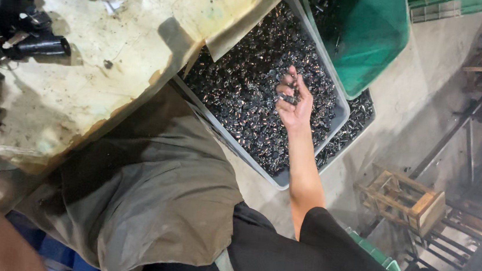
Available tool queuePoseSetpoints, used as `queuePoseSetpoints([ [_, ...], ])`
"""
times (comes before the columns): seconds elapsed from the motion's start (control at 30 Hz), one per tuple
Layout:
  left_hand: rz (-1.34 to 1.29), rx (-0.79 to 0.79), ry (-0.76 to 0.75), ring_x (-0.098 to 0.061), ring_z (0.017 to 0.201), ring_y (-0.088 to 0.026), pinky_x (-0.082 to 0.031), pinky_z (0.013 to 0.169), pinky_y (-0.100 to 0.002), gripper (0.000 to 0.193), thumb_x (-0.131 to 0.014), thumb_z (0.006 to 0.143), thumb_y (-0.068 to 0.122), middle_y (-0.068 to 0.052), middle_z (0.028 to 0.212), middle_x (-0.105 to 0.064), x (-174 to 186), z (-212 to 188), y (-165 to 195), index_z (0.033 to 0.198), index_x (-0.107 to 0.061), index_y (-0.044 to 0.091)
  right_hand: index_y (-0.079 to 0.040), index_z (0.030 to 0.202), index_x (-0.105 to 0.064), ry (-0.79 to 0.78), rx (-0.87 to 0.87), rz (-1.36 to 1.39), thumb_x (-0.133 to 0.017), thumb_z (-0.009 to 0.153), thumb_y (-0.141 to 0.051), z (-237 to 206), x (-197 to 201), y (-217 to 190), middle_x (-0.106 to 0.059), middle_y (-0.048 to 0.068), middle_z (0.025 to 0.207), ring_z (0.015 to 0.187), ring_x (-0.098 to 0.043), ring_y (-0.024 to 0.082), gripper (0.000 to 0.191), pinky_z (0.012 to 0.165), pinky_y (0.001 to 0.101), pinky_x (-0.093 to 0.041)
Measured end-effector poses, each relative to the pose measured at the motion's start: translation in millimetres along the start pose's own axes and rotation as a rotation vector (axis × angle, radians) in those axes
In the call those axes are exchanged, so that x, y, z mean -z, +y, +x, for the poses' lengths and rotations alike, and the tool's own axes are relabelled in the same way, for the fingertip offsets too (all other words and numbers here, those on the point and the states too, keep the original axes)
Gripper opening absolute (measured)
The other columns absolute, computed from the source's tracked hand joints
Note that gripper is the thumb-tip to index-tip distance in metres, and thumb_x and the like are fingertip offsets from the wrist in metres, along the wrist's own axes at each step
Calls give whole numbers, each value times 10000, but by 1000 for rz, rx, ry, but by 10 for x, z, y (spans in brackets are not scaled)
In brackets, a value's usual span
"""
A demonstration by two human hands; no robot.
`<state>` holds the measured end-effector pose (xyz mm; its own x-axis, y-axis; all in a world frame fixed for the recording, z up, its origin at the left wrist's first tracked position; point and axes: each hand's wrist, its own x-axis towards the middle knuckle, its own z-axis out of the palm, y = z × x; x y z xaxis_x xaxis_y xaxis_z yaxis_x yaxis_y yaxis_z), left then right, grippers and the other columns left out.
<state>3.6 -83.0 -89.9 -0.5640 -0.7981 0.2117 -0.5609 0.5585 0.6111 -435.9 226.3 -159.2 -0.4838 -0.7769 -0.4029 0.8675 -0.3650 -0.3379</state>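
Fingers curl around small dark metal parts [288,98]: the right hand [294,102], frame centre, scoops from a grey bin [342,110]. Parts look hard, loose, slippery; best cupped.

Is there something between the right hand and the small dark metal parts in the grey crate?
No. The right hand is already in the grey crate, its curled fingers holding some small metal parts. Nothing visible blocks it.

I see through one camera worn on the head. It looks steeply down past the lap, tilted sideways. The bench [85,52] and the tray [317,61] are close. The floor [423,111] lies farther off, right.
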Motion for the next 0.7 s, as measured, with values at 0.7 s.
queuePoseSetpoints([
  [0.7, -523, 388, 199, -614, 798, -136, -504, 730, -268, 244, -828, 886, 64, -76, 935, -648, 50, -821, 851, 1044, -642, 66, -133, 1248, -608, 275, 202, -291, -594, 1061, -315, 200, -334, 243, -681, 43, 1120, 862, -627, 128, 262, 500, 174, -462],
])
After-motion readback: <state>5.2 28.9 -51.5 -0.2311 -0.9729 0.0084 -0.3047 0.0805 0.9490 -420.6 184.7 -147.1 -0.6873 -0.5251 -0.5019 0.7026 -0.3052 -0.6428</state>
